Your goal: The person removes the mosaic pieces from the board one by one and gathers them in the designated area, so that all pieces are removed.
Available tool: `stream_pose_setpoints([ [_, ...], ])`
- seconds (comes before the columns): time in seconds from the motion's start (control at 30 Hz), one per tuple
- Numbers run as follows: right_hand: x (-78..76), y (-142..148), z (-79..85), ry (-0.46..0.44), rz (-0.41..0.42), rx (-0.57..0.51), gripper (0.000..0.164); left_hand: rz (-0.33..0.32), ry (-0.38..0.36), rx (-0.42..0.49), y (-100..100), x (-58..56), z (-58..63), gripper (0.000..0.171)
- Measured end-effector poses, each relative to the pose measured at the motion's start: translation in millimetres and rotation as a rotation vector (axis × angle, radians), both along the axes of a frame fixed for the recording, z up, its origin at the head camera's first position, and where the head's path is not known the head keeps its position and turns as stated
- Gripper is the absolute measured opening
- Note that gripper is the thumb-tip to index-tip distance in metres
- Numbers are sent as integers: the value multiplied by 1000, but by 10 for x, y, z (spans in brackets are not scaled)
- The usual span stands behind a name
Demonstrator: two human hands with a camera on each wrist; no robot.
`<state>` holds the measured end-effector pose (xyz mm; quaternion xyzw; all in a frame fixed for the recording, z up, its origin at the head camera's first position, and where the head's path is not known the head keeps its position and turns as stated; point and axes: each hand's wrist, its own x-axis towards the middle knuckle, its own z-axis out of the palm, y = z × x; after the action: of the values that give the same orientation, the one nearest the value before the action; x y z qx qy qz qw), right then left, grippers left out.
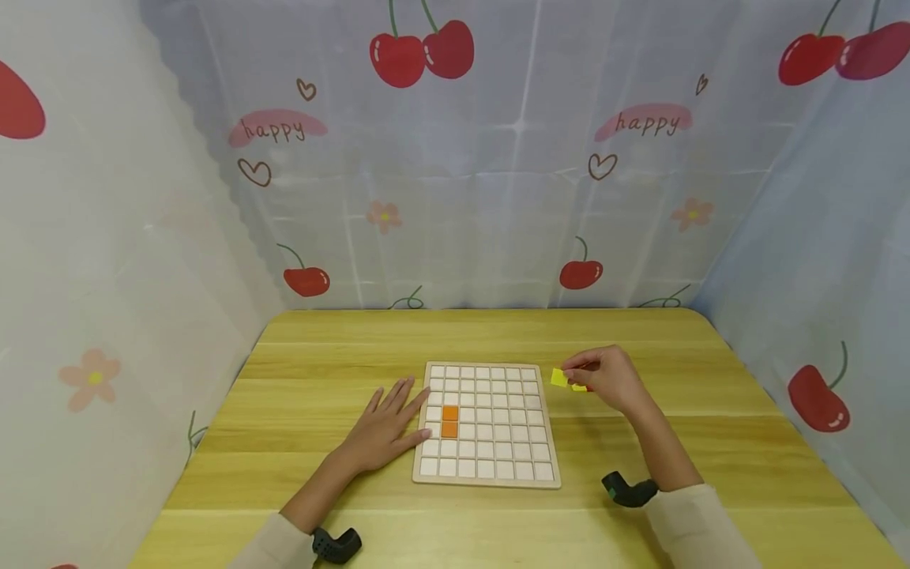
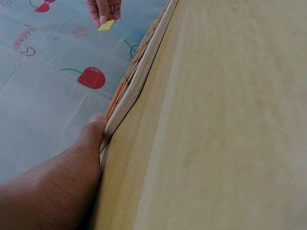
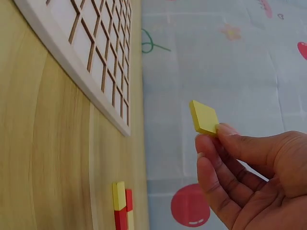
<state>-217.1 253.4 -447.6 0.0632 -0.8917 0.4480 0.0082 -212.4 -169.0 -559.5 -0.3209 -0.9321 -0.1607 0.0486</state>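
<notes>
A pale wooden grid board [image 1: 494, 480] lies on the table, its square cells in rows. Two orange tiles [image 1: 449, 421] sit one below the other in its second column from the left. My left hand [image 1: 384, 431] rests on the board's left edge, fingers spread and straight, the thumb touching the rim. Off the board's upper right, my right hand [image 1: 604, 379] pinches a yellow square tile [image 3: 205, 117] between thumb and fingertips, held above the table. In the right wrist view, yellow [image 3: 118, 195] and red tiles [image 3: 121, 220] lie on the table below that hand.
The wooden table [image 1: 341, 506] extends around the board. Patterned curtains [image 1: 498, 221] with cherries and flowers stand behind it and on both sides. A black wrist device [image 1: 337, 545] is on the left wrist, another black device [image 1: 629, 490] on the right.
</notes>
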Motion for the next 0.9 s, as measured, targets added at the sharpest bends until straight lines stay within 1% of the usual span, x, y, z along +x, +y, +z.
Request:
stream_pose_setpoints([
  [0.13, -26, 74, -26, -10, -4, 0, 12, 5, -20, -20, 4, 3, 37, 76],
  [0.3, -50, 164, -66, -15, 12, -1, 13, 6, -39, -22, 13, 17, 40, 76],
  [0.5, -69, 268, -85, -29, -17, 58, 11, 8, -45, -25, 4, 13, 43, 76],
  [0.63, -65, 334, -97, -50, -32, 76, 12, 4, -42, -30, -3, 5, 33, 76],
  [0.73, -63, 373, -106, -65, -36, 67, 13, 2, -37, -30, -6, -7, 22, 76],
  [0.9, -74, 427, -140, -91, -18, 36, 12, 2, -33, -24, -8, -18, 18, 76],
])
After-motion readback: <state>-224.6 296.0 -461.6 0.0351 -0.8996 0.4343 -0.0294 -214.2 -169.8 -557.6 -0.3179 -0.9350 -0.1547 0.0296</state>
